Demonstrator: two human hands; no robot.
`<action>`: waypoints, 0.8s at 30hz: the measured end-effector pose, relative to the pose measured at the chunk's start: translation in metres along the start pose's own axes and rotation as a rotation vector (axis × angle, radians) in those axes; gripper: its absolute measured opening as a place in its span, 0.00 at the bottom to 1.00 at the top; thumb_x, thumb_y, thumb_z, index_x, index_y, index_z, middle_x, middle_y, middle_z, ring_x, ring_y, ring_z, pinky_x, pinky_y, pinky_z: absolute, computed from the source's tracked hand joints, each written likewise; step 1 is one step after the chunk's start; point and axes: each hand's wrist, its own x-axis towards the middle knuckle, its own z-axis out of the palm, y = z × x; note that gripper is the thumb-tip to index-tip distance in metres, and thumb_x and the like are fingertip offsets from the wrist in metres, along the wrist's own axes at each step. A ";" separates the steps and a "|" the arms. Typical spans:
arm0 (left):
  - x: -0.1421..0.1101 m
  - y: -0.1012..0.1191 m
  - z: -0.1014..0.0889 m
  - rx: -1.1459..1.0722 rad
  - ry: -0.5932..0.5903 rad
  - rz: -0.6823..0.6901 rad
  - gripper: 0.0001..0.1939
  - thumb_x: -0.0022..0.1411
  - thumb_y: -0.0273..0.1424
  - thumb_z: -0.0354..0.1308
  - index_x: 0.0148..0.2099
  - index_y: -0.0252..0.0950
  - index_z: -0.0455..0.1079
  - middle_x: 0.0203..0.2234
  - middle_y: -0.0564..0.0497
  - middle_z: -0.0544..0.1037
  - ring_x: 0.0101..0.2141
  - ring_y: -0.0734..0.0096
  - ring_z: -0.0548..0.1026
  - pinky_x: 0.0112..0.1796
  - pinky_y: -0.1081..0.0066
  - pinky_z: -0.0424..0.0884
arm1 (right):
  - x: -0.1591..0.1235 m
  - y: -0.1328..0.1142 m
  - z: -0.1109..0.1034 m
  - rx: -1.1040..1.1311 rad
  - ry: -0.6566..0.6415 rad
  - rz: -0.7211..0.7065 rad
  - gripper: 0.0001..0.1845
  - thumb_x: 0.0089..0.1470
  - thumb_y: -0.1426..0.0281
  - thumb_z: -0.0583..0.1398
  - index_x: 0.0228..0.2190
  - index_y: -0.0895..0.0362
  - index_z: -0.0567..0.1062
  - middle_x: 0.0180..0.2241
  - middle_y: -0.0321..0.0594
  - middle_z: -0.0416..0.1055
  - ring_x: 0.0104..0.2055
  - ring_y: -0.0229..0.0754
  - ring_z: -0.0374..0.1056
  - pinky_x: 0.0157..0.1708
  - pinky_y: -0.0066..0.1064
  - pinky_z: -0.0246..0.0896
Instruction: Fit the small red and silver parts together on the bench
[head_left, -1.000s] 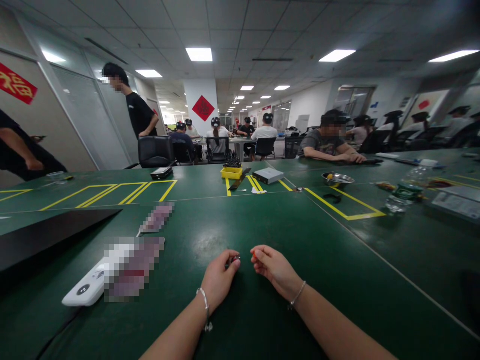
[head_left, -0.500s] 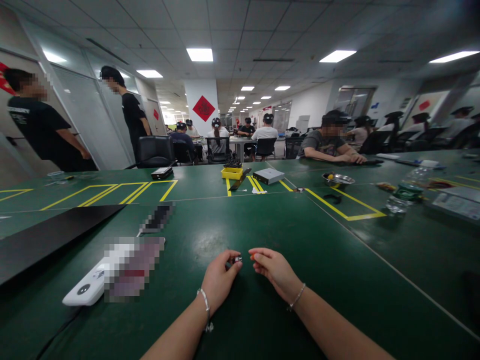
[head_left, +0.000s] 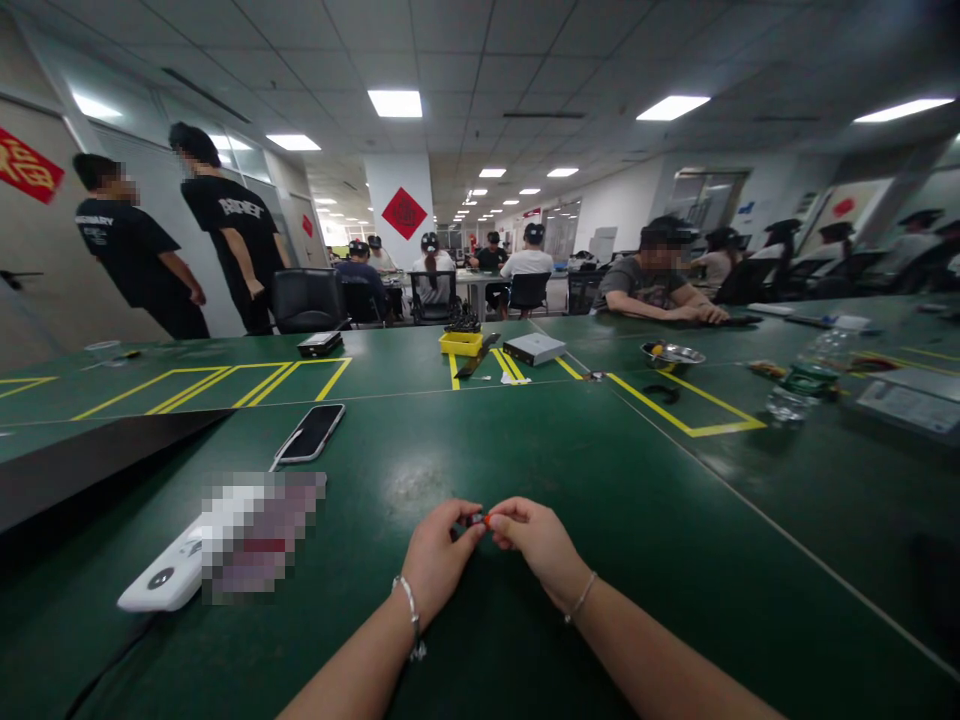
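Low over the green table point(head_left: 465, 450), my left hand point(head_left: 437, 550) pinches a small dark and silvery piece point(head_left: 471, 519), mostly covered by its fingers. My right hand point(head_left: 538, 540) grips a small orange piece point(head_left: 487, 520) between thumb and forefinger. The two pieces meet, or nearly so, between my fingertips; at this size I cannot tell whether they are joined. Each wrist wears a thin bracelet.
To the left lie a phone point(head_left: 312, 433) and a white power bank-like device point(head_left: 169, 577) with a cable. Farther off are a yellow bin point(head_left: 461, 344), a grey box point(head_left: 534, 348), a metal bowl point(head_left: 673, 355) and a water bottle point(head_left: 806, 375). A person point(head_left: 660, 280) sits across.
My right hand has moved left, bringing the orange piece up to the small piece in my left hand. At the far left, two standing people have shifted and turned.
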 end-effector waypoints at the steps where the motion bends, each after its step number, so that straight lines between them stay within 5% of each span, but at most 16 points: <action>1: 0.000 0.001 0.000 -0.002 0.003 -0.001 0.10 0.51 0.34 0.51 0.36 0.38 0.68 0.29 0.53 0.72 0.29 0.72 0.68 0.31 0.73 0.63 | 0.000 0.001 0.001 0.027 0.012 0.010 0.10 0.37 0.68 0.59 0.24 0.62 0.70 0.19 0.35 0.66 0.22 0.31 0.60 0.25 0.25 0.55; 11: -0.002 0.007 -0.002 -0.021 0.027 -0.004 0.09 0.51 0.32 0.51 0.36 0.38 0.67 0.28 0.53 0.72 0.29 0.72 0.68 0.31 0.72 0.63 | -0.002 0.004 0.004 0.233 0.053 0.053 0.12 0.35 0.66 0.61 0.24 0.61 0.69 0.22 0.35 0.67 0.24 0.31 0.61 0.27 0.25 0.57; 24: -0.001 -0.004 0.003 0.024 0.103 0.051 0.07 0.50 0.30 0.52 0.34 0.37 0.67 0.26 0.54 0.70 0.28 0.73 0.67 0.30 0.73 0.63 | -0.006 0.005 0.011 0.134 0.066 0.058 0.19 0.38 0.59 0.59 0.27 0.64 0.74 0.25 0.43 0.69 0.27 0.36 0.64 0.29 0.28 0.59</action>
